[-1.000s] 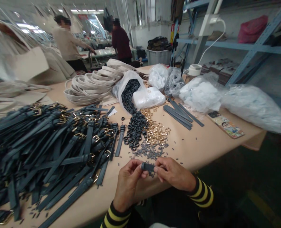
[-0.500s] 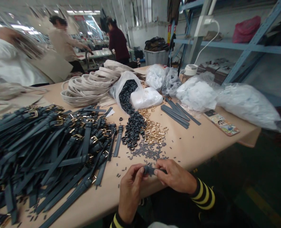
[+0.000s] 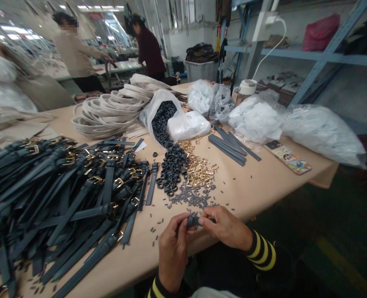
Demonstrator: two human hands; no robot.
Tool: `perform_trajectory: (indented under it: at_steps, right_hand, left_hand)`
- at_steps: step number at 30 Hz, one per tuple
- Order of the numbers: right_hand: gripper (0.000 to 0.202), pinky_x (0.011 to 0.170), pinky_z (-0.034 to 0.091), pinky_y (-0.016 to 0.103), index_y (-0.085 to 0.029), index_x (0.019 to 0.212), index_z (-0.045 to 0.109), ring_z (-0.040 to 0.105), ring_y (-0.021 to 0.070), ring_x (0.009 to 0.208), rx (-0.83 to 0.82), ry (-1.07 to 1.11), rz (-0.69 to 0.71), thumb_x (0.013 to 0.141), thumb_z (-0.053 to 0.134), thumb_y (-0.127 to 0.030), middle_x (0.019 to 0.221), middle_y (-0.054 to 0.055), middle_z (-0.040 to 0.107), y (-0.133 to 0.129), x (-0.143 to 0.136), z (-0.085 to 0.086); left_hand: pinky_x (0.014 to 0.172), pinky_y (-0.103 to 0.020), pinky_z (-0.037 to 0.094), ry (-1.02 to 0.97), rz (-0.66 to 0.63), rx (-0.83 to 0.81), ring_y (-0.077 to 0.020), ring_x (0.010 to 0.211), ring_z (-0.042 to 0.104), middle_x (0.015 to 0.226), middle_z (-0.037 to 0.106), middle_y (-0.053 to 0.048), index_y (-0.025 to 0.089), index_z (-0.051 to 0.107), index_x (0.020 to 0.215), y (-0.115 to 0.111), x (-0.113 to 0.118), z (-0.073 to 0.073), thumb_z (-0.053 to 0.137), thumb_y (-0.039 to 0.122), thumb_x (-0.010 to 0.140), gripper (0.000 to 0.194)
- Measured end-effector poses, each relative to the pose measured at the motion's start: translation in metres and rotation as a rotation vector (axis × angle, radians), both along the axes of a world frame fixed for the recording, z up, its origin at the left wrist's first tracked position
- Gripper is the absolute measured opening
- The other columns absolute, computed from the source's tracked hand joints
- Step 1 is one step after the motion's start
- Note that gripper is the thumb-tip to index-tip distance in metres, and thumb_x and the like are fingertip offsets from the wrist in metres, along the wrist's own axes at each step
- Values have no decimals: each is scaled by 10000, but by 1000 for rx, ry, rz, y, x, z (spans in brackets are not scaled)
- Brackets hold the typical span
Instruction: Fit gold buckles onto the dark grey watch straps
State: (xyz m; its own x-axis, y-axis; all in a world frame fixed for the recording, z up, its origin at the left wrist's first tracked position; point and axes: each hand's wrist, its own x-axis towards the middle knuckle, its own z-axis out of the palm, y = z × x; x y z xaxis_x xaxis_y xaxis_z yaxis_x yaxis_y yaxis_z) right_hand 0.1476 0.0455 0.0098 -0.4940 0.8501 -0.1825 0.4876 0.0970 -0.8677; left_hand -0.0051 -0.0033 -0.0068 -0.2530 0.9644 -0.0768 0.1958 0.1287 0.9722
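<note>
A dark grey strap [image 3: 194, 221] is stretched between my two hands at the table's near edge. Its left end, with what looks like a loop on it, is pinched by my left hand [image 3: 174, 242]. My right hand [image 3: 226, 227] grips the strap farther right, fingers closed around it. Just beyond my hands lie many small dark grey pieces [image 3: 191, 195]. Behind these are a heap of gold buckles [image 3: 201, 171] and a pile of dark strap loops [image 3: 172, 167]. To the left spreads a large heap of dark straps with gold buckles [image 3: 74, 211].
Plain dark strips [image 3: 228, 149] and a patterned phone [image 3: 289, 157] lie to the right. Plastic bags [image 3: 254, 120] line the back, beside a tipped bag of loops [image 3: 163, 120]. Beige coiled straps [image 3: 109, 111] sit back left. People stand beyond the table.
My hands stay close together on the strap, with only slight finger movement. The view has shifted a little, and the person at far left has moved further left.
</note>
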Motion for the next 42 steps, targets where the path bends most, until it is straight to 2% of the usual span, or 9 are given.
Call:
perform_trajectory:
  at_steps: [5,10,16,22,26,31,34,38,42]
  right_hand:
    - [195,522,283,196,-147,651,517,424,85,552,72,6,-39,816,449,-224,563,-38,454,-2,-3,-3]
    - [208,525,291,199,-155,631,475,421,85,533,70,51,-39,828,434,-206,554,-40,449,-5,-5,1]
    - [272,513,324,187,-170,625,437,413,79,477,-16,227,-90,876,382,-258,493,-52,423,-13,-12,-5]
    - [318,516,346,195,-185,612,408,435,90,476,6,254,-204,894,349,-320,485,-46,418,-18,-25,-12]
    - [298,515,354,215,-192,672,420,466,112,498,48,166,-192,907,303,-334,519,-34,437,-17,-24,-14]
    - [264,628,401,255,-167,1006,447,573,159,685,140,74,-240,917,272,-344,741,34,588,-16,-21,-19]
    - [274,624,407,254,-170,943,488,586,161,674,144,59,-175,910,300,-367,725,35,607,-15,-18,-20]
    - [156,592,418,215,-176,816,508,580,122,582,69,135,-79,869,421,-295,618,-8,599,-8,-10,-16]
    - [158,479,412,176,-164,767,502,508,64,424,-158,271,-12,860,409,-252,605,-26,584,6,2,-16]
  left_hand:
    - [648,-261,519,-177,32,-90,-162,662,639,821,677,-50,162,648,853,2,-1,-1,595,340,725,226]
    - [633,-210,487,-387,41,-139,-115,640,598,714,649,-18,145,617,798,2,-3,-5,667,304,678,205]
    - [578,-141,442,-613,148,-119,-54,590,532,668,579,45,159,563,769,2,6,-5,705,268,648,216]
    - [596,-174,461,-647,167,-131,-82,644,564,735,600,30,179,536,828,4,18,-8,696,289,660,257]
    - [647,-220,466,-586,63,-157,-106,684,558,743,595,1,150,557,801,6,13,-7,624,335,726,210]
    - [494,-171,374,-367,-152,-243,-67,525,445,581,509,30,128,557,750,9,5,-9,595,368,741,242]
    - [447,-165,330,-345,-206,-255,-55,469,401,533,469,52,133,526,708,12,6,-9,627,382,704,269]
    - [491,-181,369,-304,-183,-213,-75,503,451,557,510,31,143,524,710,18,5,-4,563,386,758,251]
    - [530,-222,414,-299,-213,-201,-108,523,497,568,521,23,167,503,746,34,0,-2,482,383,807,225]
